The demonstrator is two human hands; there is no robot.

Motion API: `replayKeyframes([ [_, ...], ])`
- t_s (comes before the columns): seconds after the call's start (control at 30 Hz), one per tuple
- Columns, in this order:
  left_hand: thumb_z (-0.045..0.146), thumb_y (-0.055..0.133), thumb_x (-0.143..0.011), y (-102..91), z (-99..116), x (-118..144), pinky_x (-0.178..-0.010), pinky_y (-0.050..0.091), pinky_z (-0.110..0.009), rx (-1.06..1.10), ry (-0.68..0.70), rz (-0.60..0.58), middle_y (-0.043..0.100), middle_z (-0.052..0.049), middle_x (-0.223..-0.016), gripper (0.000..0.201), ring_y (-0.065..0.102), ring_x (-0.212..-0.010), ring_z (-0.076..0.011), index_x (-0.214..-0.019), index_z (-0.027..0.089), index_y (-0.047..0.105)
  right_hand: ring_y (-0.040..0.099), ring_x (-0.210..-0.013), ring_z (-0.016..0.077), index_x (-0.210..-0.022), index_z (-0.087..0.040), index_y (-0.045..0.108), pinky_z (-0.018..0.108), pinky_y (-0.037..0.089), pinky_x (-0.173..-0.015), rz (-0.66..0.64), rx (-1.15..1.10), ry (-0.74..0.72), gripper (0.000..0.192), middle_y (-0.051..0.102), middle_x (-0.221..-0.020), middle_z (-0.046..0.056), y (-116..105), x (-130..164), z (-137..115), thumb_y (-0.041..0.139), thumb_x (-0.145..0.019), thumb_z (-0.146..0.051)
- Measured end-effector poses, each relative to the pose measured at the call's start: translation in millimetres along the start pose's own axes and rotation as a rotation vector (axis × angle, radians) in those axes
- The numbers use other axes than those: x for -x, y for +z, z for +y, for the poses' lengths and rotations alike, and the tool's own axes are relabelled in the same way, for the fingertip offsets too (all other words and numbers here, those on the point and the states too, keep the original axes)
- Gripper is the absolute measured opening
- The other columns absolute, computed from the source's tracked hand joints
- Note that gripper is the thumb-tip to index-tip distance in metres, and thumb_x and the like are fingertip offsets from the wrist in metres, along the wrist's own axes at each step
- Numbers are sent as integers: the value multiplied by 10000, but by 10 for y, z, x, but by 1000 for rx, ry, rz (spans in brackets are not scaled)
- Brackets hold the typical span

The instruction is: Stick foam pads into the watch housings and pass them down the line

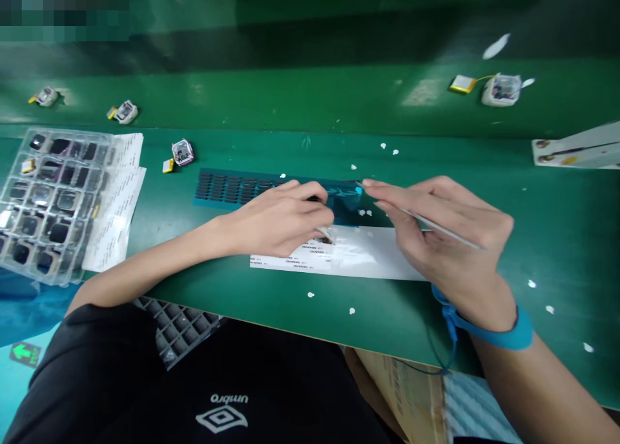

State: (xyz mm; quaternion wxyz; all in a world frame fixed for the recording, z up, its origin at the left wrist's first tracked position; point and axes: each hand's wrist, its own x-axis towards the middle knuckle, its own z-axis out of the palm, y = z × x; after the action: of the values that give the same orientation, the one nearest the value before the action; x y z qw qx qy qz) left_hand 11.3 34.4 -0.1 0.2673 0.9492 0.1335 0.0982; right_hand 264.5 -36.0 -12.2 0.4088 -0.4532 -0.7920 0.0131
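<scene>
Two hands: right hand (pixel 445 237) apparently pinches tweezers (pixel 436 227) over blue sheet (pixel 232 189).

The left hand (pixel 278 221) presses a blue sheet (pixel 232 189) while the right hand (pixel 448 234) pinches tweezers (pixel 436 227) above it.

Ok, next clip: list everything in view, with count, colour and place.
Blue sheet: one, rows of dark strips, mid-table under both hands.
White label strip: one, printed text, in front of the sheet.
Tweezers: one, silvery, in the right hand, tip at the sheet.
Clear tray: one, dark square parts, far left.
White printed sheets: a few, beside the tray.
Small devices: four, whitish, one near the sheet, three on the belt behind.
White scraps: many, scattered on the green table.
Wrist strap: one, blue, right wrist.
Left hand: pressing on the sheet.
Right hand: gripping the tweezers.
</scene>
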Motion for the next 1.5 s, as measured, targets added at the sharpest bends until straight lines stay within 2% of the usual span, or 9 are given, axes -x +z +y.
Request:
replayKeyframes([
  [0.1,285,513,-1076,-131,253,1,-957,559,-418,288,17,215,785,-102,-1249,168,716,-1172,-255,-1081,220,667,713,-789,226,-1545,-515,518,421,606,-687,-83,-29,-7,760,801,-1217,-55,-40,-23,-70,672,-975,-37],
  [0.17,282,525,-1076,-201,378,-11,-832,579,-356,592,-181,463,796,-75,-1187,122,755,-948,-191,-1092,227,633,724,-804,232,-1568,-525,486,430,612,-711,-88,-7,-16,784,795,-1232,-59,-64,-26,-123,668,-978,-41],
  [0.23,279,533,-1066,-214,407,-30,-671,549,-303,882,-425,603,803,-54,-1060,102,704,-706,-133,-1096,219,610,731,-798,237,-1559,-510,510,432,615,-709,-50,36,-9,790,789,-1241,-48,-83,-24,-170,697,-957,-34],
  [0.4,261,599,-986,-58,246,-82,-582,493,-267,1356,-700,466,794,-73,-919,122,645,-627,-117,-1059,173,638,747,-846,253,-1548,-465,544,431,612,-701,58,126,-30,809,740,-1301,-44,-136,17,-225,720,-919,10],
  [0.57,226,743,-899,60,216,-122,-544,431,-222,1228,-641,643,653,13,-738,95,512,-599,-68,-839,170,697,749,-867,246,-1612,-334,491,386,632,-689,-72,137,-209,843,721,-1326,-15,-216,42,-275,757,-890,9],
  [0.7,195,736,-882,81,260,-132,-533,492,-218,1214,-712,762,621,30,-684,150,553,-561,-63,-782,176,626,774,-868,253,-1632,-373,446,397,646,-668,-182,133,-207,841,745,-1293,-28,-210,23,-352,737,-923,-28],
  [1.03,220,807,-810,142,332,-133,-552,581,-221,1166,-651,762,657,72,-604,290,661,-541,-83,-740,202,526,791,-921,254,-1618,-393,464,397,670,-742,-219,9,-140,847,742,-1304,-38,-158,23,-404,745,-914,-13],
  [1.33,211,786,-831,154,349,-132,-566,597,-233,1091,-621,774,671,70,-622,264,690,-554,-91,-758,205,532,774,-892,241,-1489,-283,623,383,666,-761,-219,139,-237,588,736,-1310,-22,-205,31,-429,695,-959,-38],
  [1.5,235,758,-872,160,347,-119,-566,608,-249,1024,-635,751,672,67,-622,278,697,-552,-103,-767,217,502,781,-907,252,-1566,-341,552,399,675,-749,-225,101,-184,681,739,-1316,-22,-199,42,-428,706,-961,-69],
])
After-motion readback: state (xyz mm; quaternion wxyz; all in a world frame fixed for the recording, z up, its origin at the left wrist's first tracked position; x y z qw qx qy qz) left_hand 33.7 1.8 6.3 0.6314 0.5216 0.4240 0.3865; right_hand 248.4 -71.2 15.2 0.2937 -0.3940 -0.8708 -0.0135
